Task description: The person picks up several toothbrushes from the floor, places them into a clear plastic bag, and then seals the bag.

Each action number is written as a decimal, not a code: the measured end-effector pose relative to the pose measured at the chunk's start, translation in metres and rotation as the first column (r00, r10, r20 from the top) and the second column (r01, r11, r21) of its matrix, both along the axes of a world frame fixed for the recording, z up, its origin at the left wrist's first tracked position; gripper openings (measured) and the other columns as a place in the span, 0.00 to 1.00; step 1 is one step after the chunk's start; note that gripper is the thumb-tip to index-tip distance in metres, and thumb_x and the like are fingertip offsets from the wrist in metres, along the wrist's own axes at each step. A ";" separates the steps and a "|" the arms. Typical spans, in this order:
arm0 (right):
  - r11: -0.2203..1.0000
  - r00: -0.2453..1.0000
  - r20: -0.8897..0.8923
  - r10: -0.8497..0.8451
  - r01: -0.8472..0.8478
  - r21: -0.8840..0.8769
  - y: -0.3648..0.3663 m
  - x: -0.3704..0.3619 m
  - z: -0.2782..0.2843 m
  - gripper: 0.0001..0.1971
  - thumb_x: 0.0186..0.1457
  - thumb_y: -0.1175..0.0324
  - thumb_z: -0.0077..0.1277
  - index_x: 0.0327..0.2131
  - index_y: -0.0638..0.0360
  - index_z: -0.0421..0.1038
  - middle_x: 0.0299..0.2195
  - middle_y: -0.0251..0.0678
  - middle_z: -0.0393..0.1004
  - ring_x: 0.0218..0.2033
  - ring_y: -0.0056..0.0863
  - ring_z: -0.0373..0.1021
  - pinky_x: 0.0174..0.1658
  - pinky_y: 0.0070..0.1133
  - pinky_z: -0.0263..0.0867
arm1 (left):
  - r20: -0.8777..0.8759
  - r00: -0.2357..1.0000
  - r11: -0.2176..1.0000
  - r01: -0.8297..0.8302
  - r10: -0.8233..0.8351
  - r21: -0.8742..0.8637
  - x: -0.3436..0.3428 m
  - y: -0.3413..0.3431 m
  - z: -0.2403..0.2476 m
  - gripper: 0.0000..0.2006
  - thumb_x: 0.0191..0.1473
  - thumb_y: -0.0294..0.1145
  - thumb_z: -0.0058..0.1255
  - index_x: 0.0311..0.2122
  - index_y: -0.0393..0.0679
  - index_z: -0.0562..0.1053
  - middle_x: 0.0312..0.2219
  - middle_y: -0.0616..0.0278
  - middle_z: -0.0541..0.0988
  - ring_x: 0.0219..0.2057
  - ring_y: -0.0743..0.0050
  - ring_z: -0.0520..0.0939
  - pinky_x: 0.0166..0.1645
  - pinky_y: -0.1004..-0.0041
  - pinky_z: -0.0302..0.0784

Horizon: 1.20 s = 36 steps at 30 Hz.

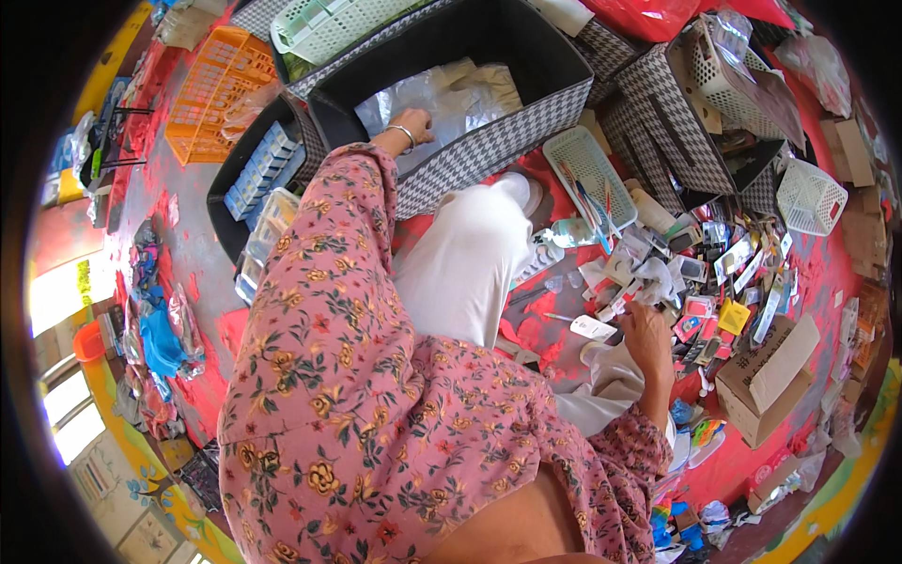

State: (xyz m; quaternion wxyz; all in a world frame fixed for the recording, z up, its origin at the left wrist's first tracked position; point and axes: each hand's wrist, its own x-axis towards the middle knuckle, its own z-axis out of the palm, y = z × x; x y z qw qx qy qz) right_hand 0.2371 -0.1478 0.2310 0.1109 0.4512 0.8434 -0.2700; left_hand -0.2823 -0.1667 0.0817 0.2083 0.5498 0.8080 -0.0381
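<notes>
My left hand (414, 123), with a bangle at the wrist, reaches into a large black fabric storage box (554, 52) with a houndstooth outer side. Its fingers are curled beside clear plastic bags (470, 92) lying inside; what they hold, if anything, is hidden. Low on the right, my right hand (646, 340) is bent at the edge of a heap of small packaged goods (719, 324). Its fingers are curled downward, and I cannot make out what is in them. Just left of that hand lies a white tag (592, 327).
A green basket (594, 174) holding pens and scissors stands beyond my knee. An open cardboard box (770, 376) sits at right. An orange crate (221, 89) and a black bin (230, 179) with blue-white packs are at left. More houndstooth boxes (667, 108) stand at far right.
</notes>
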 end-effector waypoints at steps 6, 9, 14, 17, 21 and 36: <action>0.998 0.999 0.046 -0.017 0.020 -0.062 0.000 -0.021 0.003 0.10 0.44 0.67 0.44 0.29 0.62 0.67 0.25 0.47 0.69 0.28 0.44 0.66 0.31 0.33 0.60 | -0.060 0.986 0.979 0.143 -0.153 -0.145 0.012 0.016 -0.035 0.10 0.39 0.27 0.43 0.29 0.39 0.73 0.29 0.46 0.74 0.33 0.53 0.75 0.38 0.65 0.70; 0.996 0.998 0.068 -0.002 0.008 -0.088 0.000 -0.027 -0.001 0.10 0.44 0.67 0.43 0.29 0.62 0.67 0.25 0.48 0.69 0.28 0.44 0.66 0.32 0.33 0.60 | -0.034 0.991 0.981 0.119 -0.126 -0.154 0.004 0.021 -0.034 0.10 0.38 0.27 0.43 0.28 0.38 0.73 0.29 0.46 0.74 0.33 0.52 0.75 0.38 0.65 0.70; 0.997 0.996 0.081 0.038 -0.032 -0.075 0.000 -0.021 -0.010 0.10 0.44 0.67 0.44 0.30 0.61 0.67 0.26 0.46 0.70 0.29 0.43 0.67 0.32 0.32 0.61 | 0.025 0.998 0.991 0.050 -0.053 0.127 -0.025 0.009 -0.025 0.08 0.36 0.29 0.43 0.21 0.36 0.72 0.19 0.47 0.74 0.26 0.55 0.76 0.32 0.67 0.72; 0.997 0.994 0.094 0.056 -0.052 -0.050 -0.001 -0.014 -0.013 0.09 0.44 0.66 0.45 0.29 0.60 0.68 0.25 0.46 0.70 0.28 0.42 0.67 0.32 0.32 0.62 | 0.287 0.941 0.981 -0.195 0.180 0.024 -0.033 0.012 0.024 0.08 0.37 0.28 0.43 0.21 0.35 0.72 0.17 0.53 0.75 0.17 0.68 0.77 0.25 0.76 0.74; 0.994 0.990 0.131 0.044 -0.030 -0.105 0.005 -0.019 0.000 0.11 0.44 0.65 0.43 0.30 0.62 0.68 0.26 0.47 0.70 0.29 0.43 0.66 0.34 0.33 0.61 | 0.601 0.712 0.857 -0.508 0.363 0.084 -0.033 0.004 0.080 0.10 0.38 0.26 0.40 0.25 0.32 0.72 0.18 0.55 0.75 0.19 0.68 0.77 0.25 0.74 0.74; 0.775 0.150 -0.762 -0.630 0.184 -0.605 0.052 0.011 -0.005 0.12 0.48 0.63 0.45 0.28 0.65 0.69 0.19 0.29 0.68 0.18 0.14 0.62 0.22 0.11 0.56 | 0.937 -0.348 0.949 -0.296 -0.002 -0.108 0.308 0.077 0.174 0.09 0.45 0.18 0.38 0.34 0.36 0.67 0.29 0.59 0.73 0.30 0.70 0.75 0.37 0.74 0.71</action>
